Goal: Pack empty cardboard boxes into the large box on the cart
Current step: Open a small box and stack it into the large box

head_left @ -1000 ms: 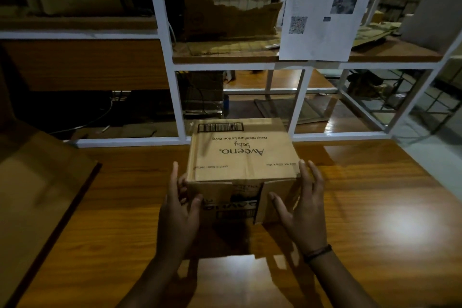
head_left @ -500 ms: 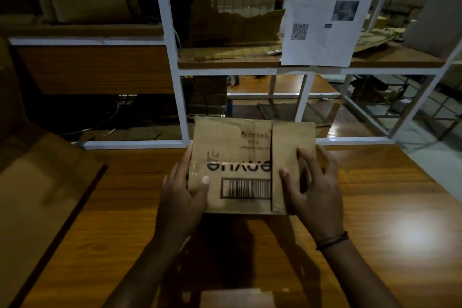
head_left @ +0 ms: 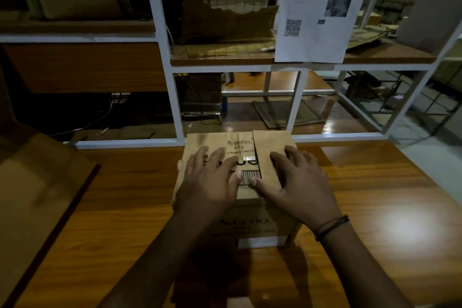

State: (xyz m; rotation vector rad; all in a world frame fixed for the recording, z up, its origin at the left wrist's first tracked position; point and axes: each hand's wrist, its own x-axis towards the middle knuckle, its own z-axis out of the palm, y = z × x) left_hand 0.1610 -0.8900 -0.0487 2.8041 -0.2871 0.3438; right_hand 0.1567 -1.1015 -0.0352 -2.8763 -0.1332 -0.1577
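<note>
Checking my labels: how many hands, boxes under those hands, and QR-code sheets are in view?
Hands: 2 (left hand, right hand)
Box: 1
Sheet: 1
Total: 4

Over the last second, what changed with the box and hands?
The box was tipped back, so the flapped side that faced the person now faces up. The left hand and right hand left its sides and now press flat on the flaps. Table and shelf unchanged.
</note>
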